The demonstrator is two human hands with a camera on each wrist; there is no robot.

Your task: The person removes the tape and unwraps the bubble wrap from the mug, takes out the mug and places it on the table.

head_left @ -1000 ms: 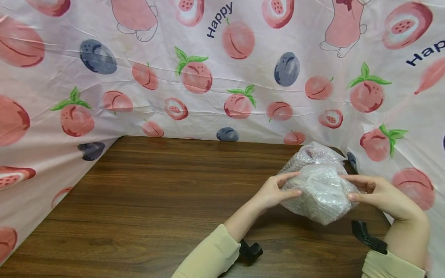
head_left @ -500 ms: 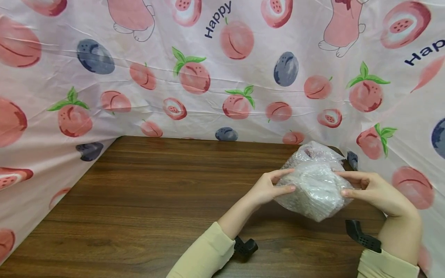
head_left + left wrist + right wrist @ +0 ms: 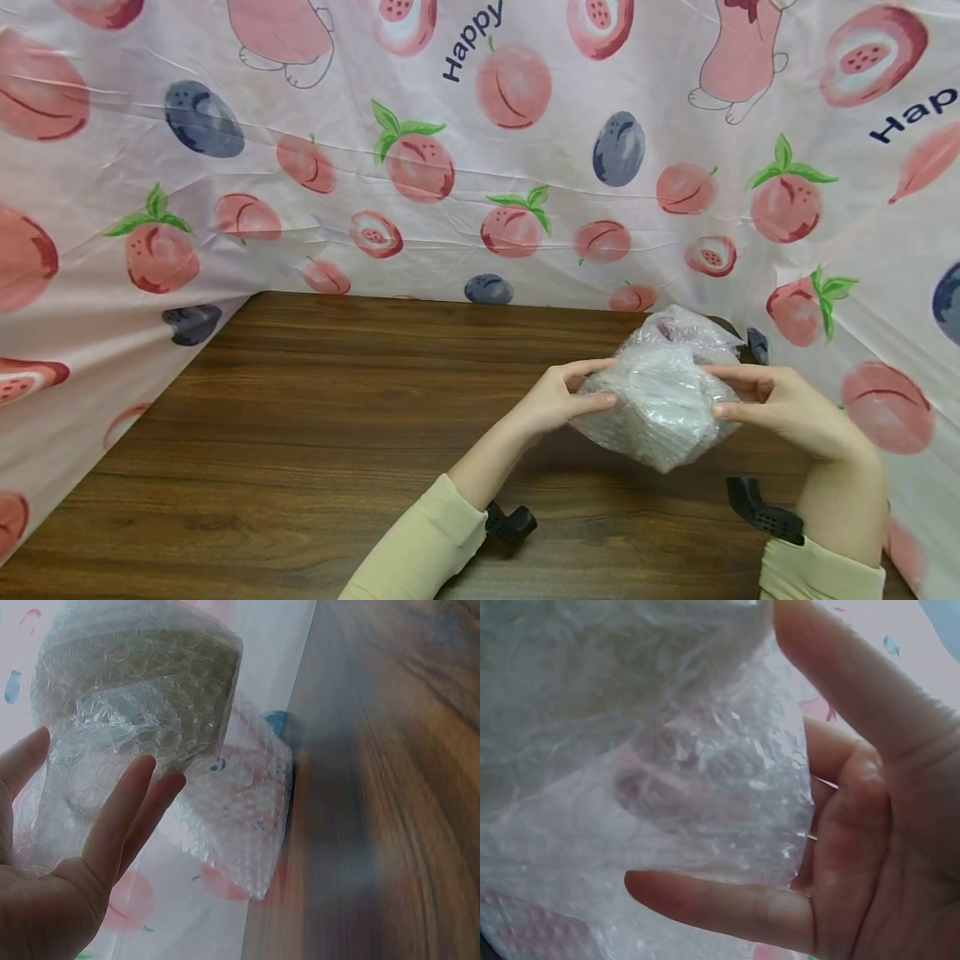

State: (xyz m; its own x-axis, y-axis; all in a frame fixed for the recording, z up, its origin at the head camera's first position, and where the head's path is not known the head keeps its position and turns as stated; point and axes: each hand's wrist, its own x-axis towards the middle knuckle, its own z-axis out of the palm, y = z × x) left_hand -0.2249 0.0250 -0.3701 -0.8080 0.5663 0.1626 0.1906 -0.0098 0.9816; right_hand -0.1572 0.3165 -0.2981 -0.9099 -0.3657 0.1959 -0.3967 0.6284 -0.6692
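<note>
Both hands hold a bubble-wrapped bundle (image 3: 660, 408) above the right side of the table. My left hand (image 3: 551, 402) grips its left side between thumb and fingers. On the opposite side, my right hand (image 3: 787, 408) pinches the wrap the same way. In the left wrist view the bundle (image 3: 150, 690) looks greenish-brown inside the clear wrap; its contents cannot be made out. Loose clear wrap (image 3: 720, 795) lies between the fingers in the right wrist view. Just behind, a second bubble-wrapped bundle (image 3: 697, 329) with a reddish patch rests on the table, partly hidden.
The dark wood table (image 3: 337, 433) extends to the left of the hands. A fruit-printed curtain (image 3: 450, 233) hangs along its back and both sides, close behind the second bundle. Black wrist mounts (image 3: 761, 512) stick out beneath the forearms.
Both hands have carried the held bundle a little to the left and slightly upward in the head view. The bundle behind stays in place, and the grip looks unchanged.
</note>
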